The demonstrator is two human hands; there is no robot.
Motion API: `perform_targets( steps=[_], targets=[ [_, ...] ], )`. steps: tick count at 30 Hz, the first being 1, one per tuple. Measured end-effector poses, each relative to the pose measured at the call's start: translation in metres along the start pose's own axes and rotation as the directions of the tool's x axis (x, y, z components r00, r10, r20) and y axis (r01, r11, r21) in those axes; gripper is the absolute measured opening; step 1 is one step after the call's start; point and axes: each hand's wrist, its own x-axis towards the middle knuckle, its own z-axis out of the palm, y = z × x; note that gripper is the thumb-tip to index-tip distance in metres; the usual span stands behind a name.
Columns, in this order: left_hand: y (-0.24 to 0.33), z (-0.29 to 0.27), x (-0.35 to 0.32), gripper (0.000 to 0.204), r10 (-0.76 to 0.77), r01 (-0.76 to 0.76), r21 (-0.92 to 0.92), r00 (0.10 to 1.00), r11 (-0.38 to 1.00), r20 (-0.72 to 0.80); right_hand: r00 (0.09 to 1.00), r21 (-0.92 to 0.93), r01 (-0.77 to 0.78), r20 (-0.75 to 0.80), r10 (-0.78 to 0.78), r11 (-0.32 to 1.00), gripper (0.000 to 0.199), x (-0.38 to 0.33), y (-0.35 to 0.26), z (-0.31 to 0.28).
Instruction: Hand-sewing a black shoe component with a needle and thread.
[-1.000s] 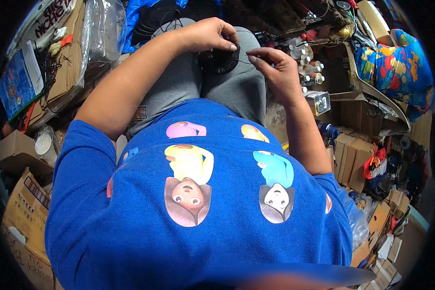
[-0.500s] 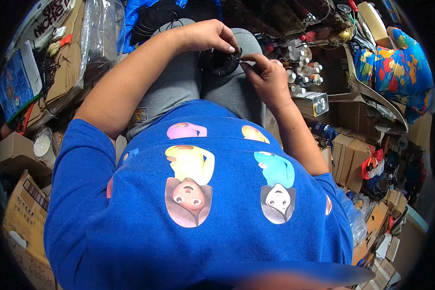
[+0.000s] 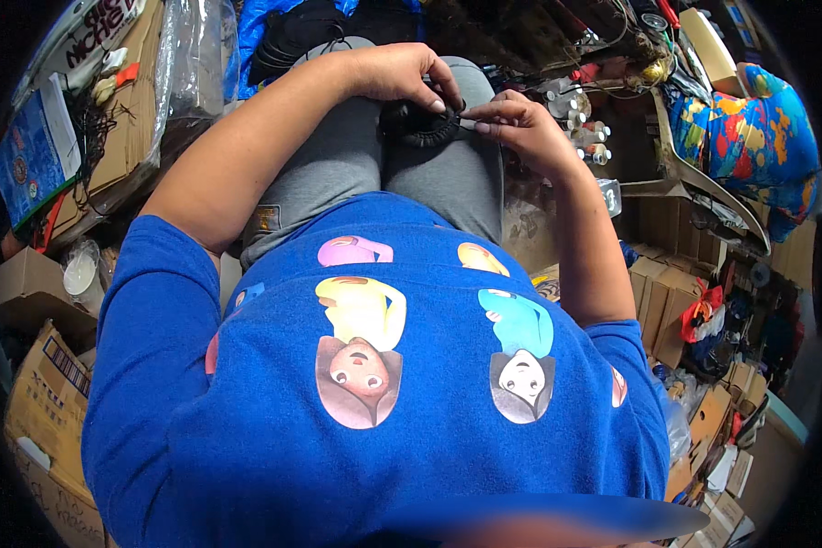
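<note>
Left hand (image 3: 395,73) grips a round black object (image 3: 420,125); right hand (image 3: 521,128), at 3 o'clock, pinches its rim.

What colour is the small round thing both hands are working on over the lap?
Black. The round object shows in the head view, between the left hand and right hand.

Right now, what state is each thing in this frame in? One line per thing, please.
Left hand: resting on the black round object, fingers curled over its top.
Right hand: fingertips pinched at the object's right edge.
Black round object: lying on the lap, partly covered by the left hand.
Small bottles: upright in a cluster, beside the right hand.
Cardboard boxes: stacked on the floor; open or closed, cannot tell.
</note>
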Motion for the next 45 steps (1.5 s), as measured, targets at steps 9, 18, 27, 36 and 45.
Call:
perform_targets(
  steps=[9, 18, 27, 36, 45],
  targets=[
    [0.005, -0.001, 0.004, 0.023, -0.051, 0.051, 0.045, 0.999, 0.998, 0.001, 0.998, 0.316, -0.037, 0.067, 0.017, 0.948, 0.024, 0.008, 0.026, 0.007],
    [0.002, -0.002, -0.034, 0.04, 0.03, 0.071, 0.307, 0.949, 0.949, -0.313, 0.959, -0.115, 0.162, -0.217, -0.184, 0.98, 0.03, -0.013, -0.005, 0.026],
    [0.027, 0.045, -0.074, 0.023, 0.094, 0.206, 0.43, 0.809, 0.879, -0.58, 0.898, -0.451, 0.113, -0.334, -0.285, 0.885, 0.043, -0.033, -0.008, 0.059],
    [0.025, 0.044, -0.069, 0.019, 0.153, 0.099, 0.368, 0.786, 0.925, -0.598, 0.955, -0.138, 0.099, -0.264, -0.133, 0.985, 0.038, -0.029, -0.002, 0.041],
    [0.018, 0.041, -0.061, 0.025, 0.207, 0.159, 0.561, 0.82, 0.813, -0.533, 0.988, 0.101, 0.066, -0.148, -0.051, 0.993, 0.036, -0.019, 0.006, 0.027]
  ],
)
